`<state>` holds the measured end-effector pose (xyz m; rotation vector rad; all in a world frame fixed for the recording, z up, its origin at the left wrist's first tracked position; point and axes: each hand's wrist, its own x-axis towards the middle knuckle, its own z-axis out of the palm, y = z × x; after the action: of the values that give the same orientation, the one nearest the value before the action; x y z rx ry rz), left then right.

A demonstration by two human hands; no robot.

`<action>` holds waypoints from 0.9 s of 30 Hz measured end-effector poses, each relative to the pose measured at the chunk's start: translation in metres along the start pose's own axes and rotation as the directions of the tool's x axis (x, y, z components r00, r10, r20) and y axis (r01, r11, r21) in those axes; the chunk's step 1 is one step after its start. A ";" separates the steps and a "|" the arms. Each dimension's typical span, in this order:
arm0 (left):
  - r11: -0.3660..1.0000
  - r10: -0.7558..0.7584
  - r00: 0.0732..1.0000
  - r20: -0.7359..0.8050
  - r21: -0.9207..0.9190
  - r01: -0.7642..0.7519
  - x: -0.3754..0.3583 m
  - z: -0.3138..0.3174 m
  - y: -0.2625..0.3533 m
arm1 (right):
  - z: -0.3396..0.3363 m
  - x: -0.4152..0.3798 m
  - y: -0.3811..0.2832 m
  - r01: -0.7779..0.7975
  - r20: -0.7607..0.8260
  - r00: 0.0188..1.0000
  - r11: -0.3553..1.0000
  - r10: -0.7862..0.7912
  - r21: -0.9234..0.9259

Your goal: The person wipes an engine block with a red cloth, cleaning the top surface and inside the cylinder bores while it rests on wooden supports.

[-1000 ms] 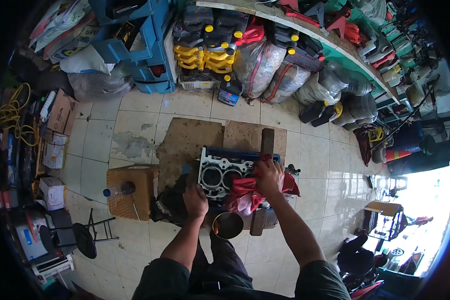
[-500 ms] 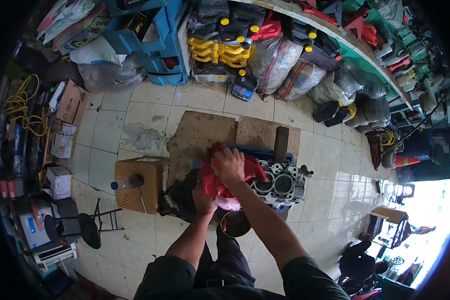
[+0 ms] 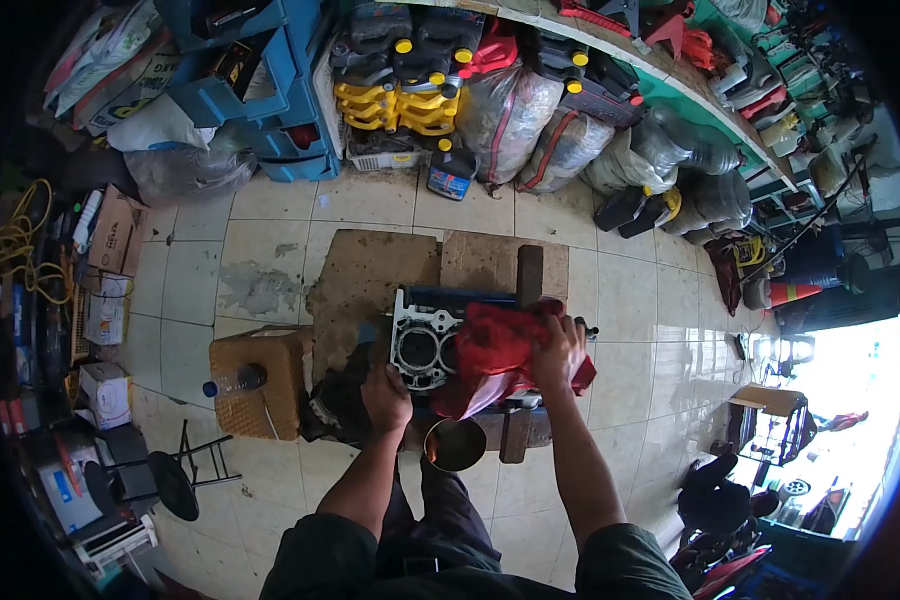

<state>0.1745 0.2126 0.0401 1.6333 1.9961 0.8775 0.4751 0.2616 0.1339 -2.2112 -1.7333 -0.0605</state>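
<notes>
A metal engine block with round cylinder bores lies on cardboard in front of me. A red cloth is spread over its middle and right part, hiding the bores there. My right hand grips the cloth at the block's right end, fingers bent into the fabric. My left hand holds the near left corner of the block, its fingers closed against the edge. Close to my knees, below the block, stands a round metal bowl.
A wooden beam sticks out behind the block, over the cardboard. On the left, a woven stool carries a plastic bottle. A small jug stands on the tiles near filled sacks and blue drawers.
The red cloth has moved right across the block with my right hand, uncovering the left bores. My left hand has left the cloth for the block's corner. The view has shifted slightly.
</notes>
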 end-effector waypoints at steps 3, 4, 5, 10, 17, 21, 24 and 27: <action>0.999 -0.018 1.000 -0.002 -0.033 0.018 -0.001 0.000 -0.003 | -0.011 -0.002 0.034 -0.236 0.026 0.972 0.971 0.235 0.044; 1.000 -0.024 0.999 0.022 0.020 0.023 0.000 0.000 -0.005 | -0.016 -0.004 0.043 -0.316 0.065 0.948 0.946 0.312 0.065; 0.997 -0.030 0.998 0.051 0.071 0.027 -0.004 0.001 -0.005 | -0.017 -0.012 0.048 -0.317 0.069 0.947 0.947 0.314 0.048; 1.000 -0.003 1.000 0.024 -0.024 0.003 -0.002 0.002 -0.003 | -0.025 -0.053 0.015 -0.182 0.091 0.977 0.976 0.194 -0.121; 0.998 0.046 0.999 -0.002 -0.046 -0.046 -0.005 0.000 -0.001 | -0.067 -0.087 0.017 -0.238 0.222 0.951 0.968 0.215 0.082; 0.999 0.048 0.999 -0.022 0.014 -0.048 -0.006 0.008 -0.010 | -0.053 -0.017 0.016 -0.130 -0.037 0.989 0.954 0.146 0.272; 0.999 0.040 0.998 -0.041 0.025 -0.039 -0.009 0.012 -0.012 | -0.037 0.019 0.011 -0.018 -0.054 0.998 0.966 0.033 0.257; 0.999 0.021 0.999 -0.036 0.043 -0.020 -0.005 0.016 -0.015 | -0.015 -0.001 0.024 -0.042 0.053 0.998 0.980 0.032 0.196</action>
<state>0.1753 0.2088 0.0180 1.6752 2.0389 0.8844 0.4999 0.2511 0.1421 -2.1155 -1.6454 0.1695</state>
